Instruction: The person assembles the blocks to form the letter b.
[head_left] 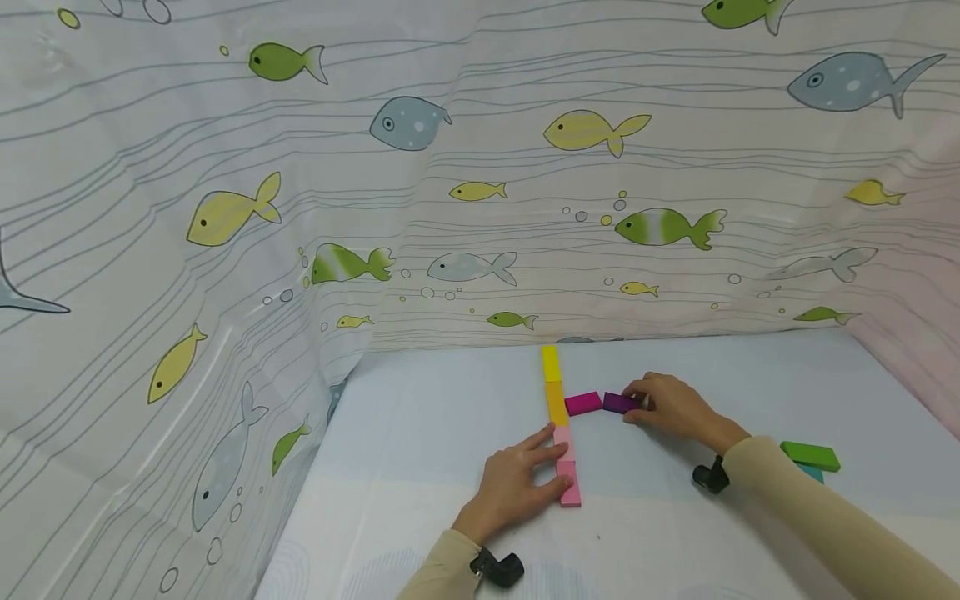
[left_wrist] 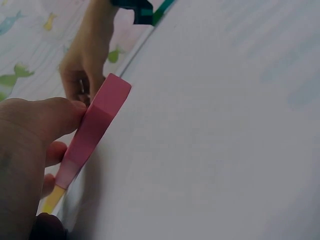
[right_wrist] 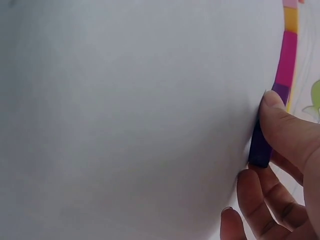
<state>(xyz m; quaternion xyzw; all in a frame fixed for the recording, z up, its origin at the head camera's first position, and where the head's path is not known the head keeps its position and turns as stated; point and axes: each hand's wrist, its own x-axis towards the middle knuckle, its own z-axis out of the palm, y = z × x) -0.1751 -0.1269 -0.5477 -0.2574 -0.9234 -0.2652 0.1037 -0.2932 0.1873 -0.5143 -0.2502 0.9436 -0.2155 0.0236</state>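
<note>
A column of blocks lies on the white tabletop: yellow, orange, light pink and pink. My left hand touches the left side of the pink blocks with thumb and fingertips. To the right, a magenta block and a purple block form a row beside the orange one. My right hand pinches the row's right end between thumb and fingers. In the right wrist view a dark blue-violet piece continues past the purple; I cannot tell if it is separate.
A green block and a teal block lie at the right, close to my right forearm. A fish-patterned curtain hangs behind the table and along its left side. Small black cameras are worn on both wrists.
</note>
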